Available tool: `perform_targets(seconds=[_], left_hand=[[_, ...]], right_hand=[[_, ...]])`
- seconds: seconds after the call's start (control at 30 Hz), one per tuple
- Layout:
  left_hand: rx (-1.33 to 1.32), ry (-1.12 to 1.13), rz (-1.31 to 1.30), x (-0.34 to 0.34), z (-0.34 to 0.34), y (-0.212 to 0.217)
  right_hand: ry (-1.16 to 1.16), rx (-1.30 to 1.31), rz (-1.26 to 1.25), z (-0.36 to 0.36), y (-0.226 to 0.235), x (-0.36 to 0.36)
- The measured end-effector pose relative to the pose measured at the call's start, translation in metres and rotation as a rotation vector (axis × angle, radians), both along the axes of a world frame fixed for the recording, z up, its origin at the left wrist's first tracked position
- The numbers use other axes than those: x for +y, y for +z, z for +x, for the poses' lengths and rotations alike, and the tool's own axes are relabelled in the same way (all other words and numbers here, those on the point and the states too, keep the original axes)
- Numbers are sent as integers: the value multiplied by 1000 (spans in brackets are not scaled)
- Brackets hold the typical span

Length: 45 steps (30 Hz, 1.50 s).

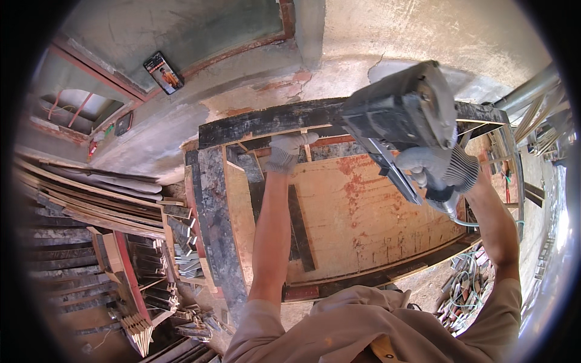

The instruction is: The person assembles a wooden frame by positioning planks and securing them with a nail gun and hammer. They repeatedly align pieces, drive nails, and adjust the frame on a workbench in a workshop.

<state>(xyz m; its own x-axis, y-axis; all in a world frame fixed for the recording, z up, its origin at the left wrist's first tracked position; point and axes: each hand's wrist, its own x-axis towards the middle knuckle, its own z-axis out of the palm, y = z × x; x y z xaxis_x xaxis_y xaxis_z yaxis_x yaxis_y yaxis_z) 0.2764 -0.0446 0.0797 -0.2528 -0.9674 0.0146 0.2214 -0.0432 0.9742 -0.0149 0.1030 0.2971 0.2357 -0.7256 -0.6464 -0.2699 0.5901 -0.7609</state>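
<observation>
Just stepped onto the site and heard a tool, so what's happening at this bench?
A person in knit work gloves stands over a large plywood panel framed with dark boards. The right hand grips a grey handheld power tool, held over the dark board along the panel's far edge. The left hand rests near that same edge. Stacked planks and wood offcuts lie around.

Two gloved hands are showing: the left hand [288,151] and the right hand [437,171]. One power saw [402,112] is sitting within the right fingers. One dark plank [272,121] is lying just beyond the left fingertips, and one wooden work table [363,212] is spreading below both sets of fingers. One small picture card [163,72] is hanging far up-left of the left fingers
</observation>
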Motion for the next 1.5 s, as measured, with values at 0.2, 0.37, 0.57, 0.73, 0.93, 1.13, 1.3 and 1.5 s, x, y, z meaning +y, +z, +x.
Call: perform_targets(seconds=[0.2,0.37,0.57,0.73,0.93,1.13,1.3,1.5], left_hand=[[8,-41,-30,-14,-3,-17],[-161,-8,-225,-7,3,-7],[-37,-11,-98,-3,1,4],[-38,-15,-42,-3,1,4],[-85,-22,26,-2,2,8],[-159,-9,-13,0,2,13],[-194,-5,-56,-2,2,9],[-4,6,-32,-1,1,8]], right_hand=[[-7,156,-49,51,29,-40],[-18,185,-147,73,44,-61],[26,240,-169,78,42,-74],[32,286,-164,80,41,-76],[52,271,-96,81,49,-73],[69,322,-108,83,54,-71],[72,376,-90,83,56,-70],[75,378,-74,86,61,-69]])
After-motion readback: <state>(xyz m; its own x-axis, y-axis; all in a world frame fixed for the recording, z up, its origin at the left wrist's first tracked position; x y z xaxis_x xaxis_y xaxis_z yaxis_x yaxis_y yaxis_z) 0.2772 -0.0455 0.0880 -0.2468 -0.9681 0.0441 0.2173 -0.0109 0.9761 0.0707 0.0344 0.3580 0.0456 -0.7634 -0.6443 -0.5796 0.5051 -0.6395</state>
